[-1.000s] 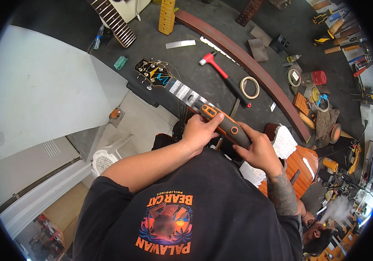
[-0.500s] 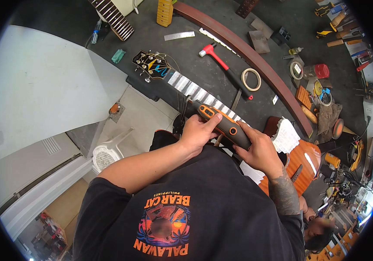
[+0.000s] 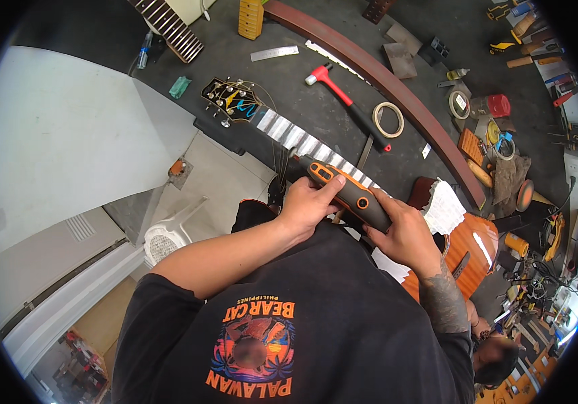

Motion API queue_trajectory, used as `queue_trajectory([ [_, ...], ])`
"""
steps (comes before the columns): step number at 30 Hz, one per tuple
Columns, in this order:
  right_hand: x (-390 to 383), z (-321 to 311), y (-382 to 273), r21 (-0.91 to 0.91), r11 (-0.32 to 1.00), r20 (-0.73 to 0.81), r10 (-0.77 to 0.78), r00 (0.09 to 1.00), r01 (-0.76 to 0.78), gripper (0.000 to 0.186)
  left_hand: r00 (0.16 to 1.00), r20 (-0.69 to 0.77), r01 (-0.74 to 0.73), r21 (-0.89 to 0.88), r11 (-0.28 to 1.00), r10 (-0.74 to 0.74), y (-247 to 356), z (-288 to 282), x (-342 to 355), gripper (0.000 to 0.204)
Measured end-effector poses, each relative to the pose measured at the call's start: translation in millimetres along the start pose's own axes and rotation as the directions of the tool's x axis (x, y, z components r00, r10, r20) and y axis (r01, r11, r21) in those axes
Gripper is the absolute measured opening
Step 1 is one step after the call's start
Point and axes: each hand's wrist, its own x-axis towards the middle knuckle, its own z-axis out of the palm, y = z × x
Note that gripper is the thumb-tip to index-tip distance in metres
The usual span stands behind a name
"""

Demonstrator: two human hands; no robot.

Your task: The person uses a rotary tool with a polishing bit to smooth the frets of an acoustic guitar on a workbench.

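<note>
A grey-and-orange rotary power tool [image 3: 356,195] lies diagonally in both hands, its small tip beside the near edge of a guitar neck covered in pale tape strips [image 3: 292,131]. My left hand [image 3: 309,202] is closed round the tool's upper part, thumb on top. My right hand [image 3: 403,236] grips the tool's rear end. The black headstock [image 3: 231,101] has loose strings and tuners. The orange-brown guitar body [image 3: 470,249] lies to the right, with white paper [image 3: 444,212] on it. Whether the tip touches the neck, I cannot tell.
A red-handled hammer [image 3: 346,101], tape roll [image 3: 388,118] and steel ruler [image 3: 274,52] lie on the dark bench, before a long reddish bar [image 3: 383,81]. Other necks, tools and cans crowd the far and right sides. A white chair [image 3: 167,236] stands lower left; another person [image 3: 494,357] is lower right.
Since a second ago, the tool's tip has moved slightly to the near side of the neck, exposing more taped fretboard. Both hands keep their grip, and little differs in the last half second.
</note>
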Motion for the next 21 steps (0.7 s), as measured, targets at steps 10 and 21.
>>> queue_trajectory([
  [10,2.9,-5.5,-5.8,-0.004,0.999,0.021,0.05,0.999,-0.05,0.07,0.999,-0.027,-0.049,-0.064,0.997,0.047,-4.1,-0.8,6.8,0.033],
  [21,5.1,-5.3,-0.8,0.013,1.0,-0.027,-0.005,1.0,0.005,0.069,1.0,-0.015,-0.027,-0.036,0.999,0.026,3.0,3.5,6.6,0.037],
])
